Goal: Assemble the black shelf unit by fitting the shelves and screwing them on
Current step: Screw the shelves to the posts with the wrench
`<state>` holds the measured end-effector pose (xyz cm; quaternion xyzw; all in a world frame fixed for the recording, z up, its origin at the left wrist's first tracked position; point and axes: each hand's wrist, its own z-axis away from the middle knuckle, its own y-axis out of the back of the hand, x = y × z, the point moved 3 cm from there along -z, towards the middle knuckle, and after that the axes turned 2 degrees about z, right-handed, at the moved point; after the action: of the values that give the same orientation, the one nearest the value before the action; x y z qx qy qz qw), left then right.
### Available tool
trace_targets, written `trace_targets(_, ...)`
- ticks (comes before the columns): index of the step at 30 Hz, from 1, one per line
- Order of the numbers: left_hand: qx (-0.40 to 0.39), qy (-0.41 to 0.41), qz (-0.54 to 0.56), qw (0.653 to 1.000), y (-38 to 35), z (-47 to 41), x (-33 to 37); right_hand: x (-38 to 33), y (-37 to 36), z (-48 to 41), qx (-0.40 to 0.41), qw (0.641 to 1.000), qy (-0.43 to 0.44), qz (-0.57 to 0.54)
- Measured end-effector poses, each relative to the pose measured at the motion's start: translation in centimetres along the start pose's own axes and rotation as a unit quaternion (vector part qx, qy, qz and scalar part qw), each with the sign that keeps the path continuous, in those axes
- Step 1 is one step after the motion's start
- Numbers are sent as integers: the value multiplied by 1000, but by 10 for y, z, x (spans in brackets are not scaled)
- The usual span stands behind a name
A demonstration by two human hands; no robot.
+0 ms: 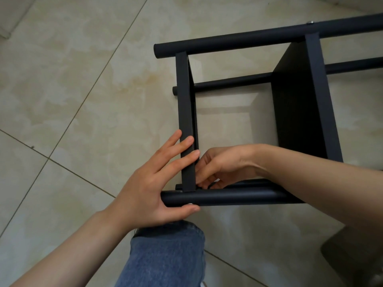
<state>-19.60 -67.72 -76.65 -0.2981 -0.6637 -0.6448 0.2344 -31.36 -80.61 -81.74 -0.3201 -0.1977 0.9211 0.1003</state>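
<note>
The black shelf unit lies on its side on the tiled floor. Its near round post (pixel 238 198) runs left to right. A narrow end shelf (pixel 185 112) stands edge-up between the near post and the far post (pixel 248 41). A wider shelf (pixel 298 104) sits further right. My left hand (pixel 153 187) lies with straight fingers against the end shelf's outer face, its thumb under the near post beside a silver screw head (pixel 190 204). My right hand (pixel 219 166) reaches inside the frame, fingers curled at the corner where shelf meets post; what they pinch is hidden.
A knee in blue jeans (pixel 165 253) is just below the near post. A second silver screw head (pixel 310 22) shows on the far post. A dark object (pixel 352 255) sits at the lower right. Beige floor tiles surround the frame.
</note>
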Motion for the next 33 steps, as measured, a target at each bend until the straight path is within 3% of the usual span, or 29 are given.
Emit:
trace_targets(6, 0, 1, 2, 1000, 0, 0, 0, 0, -1, 0, 18, 998, 1, 57)
trace_targets(14, 2, 6, 8, 1000, 1, 0, 1, -3, -2, 1, -10, 1000, 15, 22)
trace_targets(21, -1, 79, 52, 996, -1, 4, 14, -5, -4, 3, 45, 996, 28, 74)
trace_targets(30, 44, 191, 227, 954, -7, 15, 21, -4, -13, 50, 118, 984, 35, 131)
trace_targets(33, 84, 257, 345, 899, -9, 20, 18, -7, -19, 69, 170, 955, 23, 241)
